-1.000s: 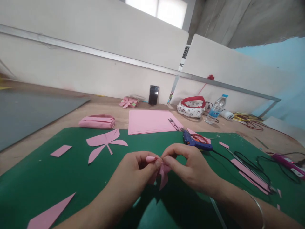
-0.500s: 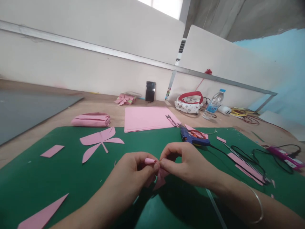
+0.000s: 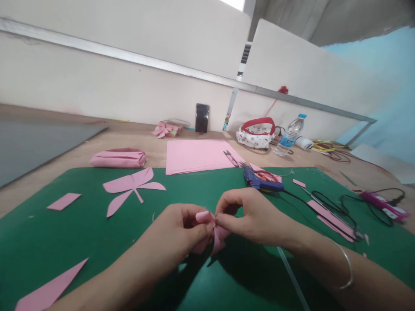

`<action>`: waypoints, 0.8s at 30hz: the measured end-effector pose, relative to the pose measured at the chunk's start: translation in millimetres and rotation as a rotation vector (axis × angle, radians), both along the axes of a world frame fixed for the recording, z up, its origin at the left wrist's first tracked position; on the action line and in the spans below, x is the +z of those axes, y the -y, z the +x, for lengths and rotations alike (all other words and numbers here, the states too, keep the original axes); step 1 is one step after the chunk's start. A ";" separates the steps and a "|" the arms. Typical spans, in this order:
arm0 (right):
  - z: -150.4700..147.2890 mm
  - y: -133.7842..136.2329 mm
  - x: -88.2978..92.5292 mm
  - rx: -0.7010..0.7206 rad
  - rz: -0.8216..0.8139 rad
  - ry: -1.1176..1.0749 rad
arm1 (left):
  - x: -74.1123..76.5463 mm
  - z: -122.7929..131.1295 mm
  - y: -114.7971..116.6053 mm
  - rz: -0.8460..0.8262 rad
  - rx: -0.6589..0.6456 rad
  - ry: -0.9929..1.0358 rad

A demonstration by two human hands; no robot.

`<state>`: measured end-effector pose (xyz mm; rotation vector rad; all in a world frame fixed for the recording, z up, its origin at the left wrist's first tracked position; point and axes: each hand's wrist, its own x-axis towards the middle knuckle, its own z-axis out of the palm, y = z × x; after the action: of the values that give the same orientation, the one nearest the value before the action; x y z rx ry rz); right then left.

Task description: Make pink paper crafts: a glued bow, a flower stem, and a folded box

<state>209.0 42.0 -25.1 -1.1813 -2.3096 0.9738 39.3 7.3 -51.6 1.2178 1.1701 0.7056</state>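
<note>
Between my two hands is a pink paper piece [image 3: 219, 241] with a rolled end and petal-like folds, held above the green mat [image 3: 155, 272]. My left hand [image 3: 184, 226] pinches it from the left, the rolled end poking out over the thumb. On its other side my right hand [image 3: 244, 218] closes thumb and forefinger on the piece near its middle. The fingers hide much of it. Left of my hands lies a pink paper cutout with petal shapes [image 3: 126, 183]. A blue glue gun [image 3: 262, 181] rests beyond my right hand.
Pink paper sheets [image 3: 197, 153] lie at the back, with thread snips [image 3: 231, 158] on them. Behind stand a phone [image 3: 202, 118], a white pouch [image 3: 254, 137] and a water bottle [image 3: 289, 136]. Black cable [image 3: 343, 207] and a purple power strip [image 3: 384, 206] occupy the right side. Pink offcuts [image 3: 64, 201] lie left.
The rolled end has tilted up a little and more of the pink folds shows below my fingers. Both hands keep their pinch. The whole view has shifted slightly.
</note>
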 end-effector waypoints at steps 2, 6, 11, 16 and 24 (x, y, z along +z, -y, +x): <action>-0.1 -0.6 -0.2 -0.002 -0.014 0.004 | -0.6 0.1 -0.3 -0.015 0.018 0.008; -0.1 -0.9 -1.2 0.002 -0.056 -0.056 | -4.3 -2.4 -2.3 -0.005 0.034 -0.026; -0.9 0.8 0.1 -0.008 -0.029 -0.076 | -6.1 -1.0 -2.0 -0.030 0.114 0.030; -2.3 1.6 1.9 -0.016 -0.058 -0.033 | -7.4 1.7 -1.3 0.017 0.177 -0.008; -4.5 1.6 -0.8 0.009 -0.125 0.013 | -5.2 0.8 -1.5 0.101 0.184 -0.120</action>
<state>204.5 40.4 -25.9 -1.2291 -2.2952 1.1311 40.1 8.9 -56.8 1.2616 1.3722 0.8467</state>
